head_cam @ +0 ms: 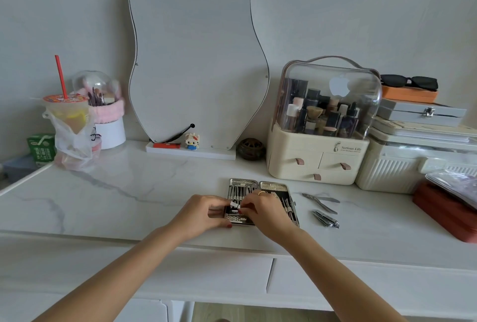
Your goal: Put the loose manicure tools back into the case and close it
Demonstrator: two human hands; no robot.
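Silver-steel and black, the manicure case (pixel 260 203) lies open flat near the front edge of the marble tabletop (pixel 116 192), its two halves side by side, each with its long axis running from front edge to back. Tools inside lie along that same line. Both hands meet over the left half — the left hand (pixel 204 214) curls at the case's front left corner, thumb and fingers pinching a small white piece (pixel 235 204), and the right hand (pixel 260 212), ring on one finger, reaches across with fingertips pinched on that same piece. What the piece is — too small to tell. The hands hide the middle and front of the case, so much of its filling cannot be read.

Just right of the case, loose on the tabletop: a slim pair of nippers (pixel 320 201) angled from back left to front right, and nearer the front edge a nail clipper (pixel 326 219) on a like slant. Toward the back edge stand a wavy mirror (pixel 198 63) and a cream cosmetics organiser (pixel 320 140)
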